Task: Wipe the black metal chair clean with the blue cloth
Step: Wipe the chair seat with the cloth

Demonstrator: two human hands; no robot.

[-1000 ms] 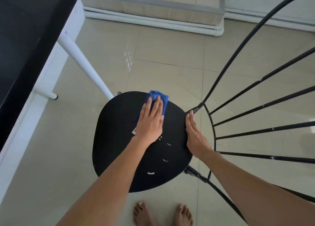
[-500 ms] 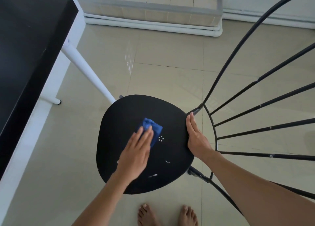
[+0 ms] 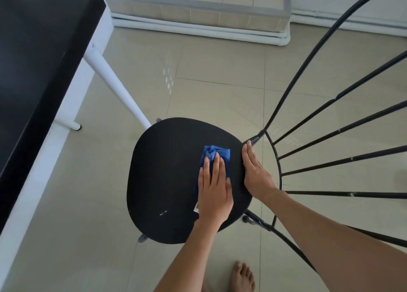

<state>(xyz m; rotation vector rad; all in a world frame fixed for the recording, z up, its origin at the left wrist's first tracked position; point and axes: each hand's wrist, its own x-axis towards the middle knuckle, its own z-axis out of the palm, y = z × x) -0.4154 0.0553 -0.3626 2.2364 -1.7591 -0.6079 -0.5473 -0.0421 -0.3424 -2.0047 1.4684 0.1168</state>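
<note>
Under your left hand (image 3: 213,194) the cloth (image 3: 217,154) is a solid bright blue, with a small white tag showing at your wrist side. The chair seat (image 3: 167,170) beneath both hands is matte black, marked by one short white streak (image 3: 163,213) to the left of your left wrist. Past your right hand (image 3: 255,172) the chair's back rods (image 3: 343,128) are black with tiny pale chips. The floor (image 3: 220,93) around the chair is glossy beige tile with thin darker grout lines. Far left of your hands, the surface (image 3: 39,67) is black on top with a white edge and white legs (image 3: 114,87).
</note>
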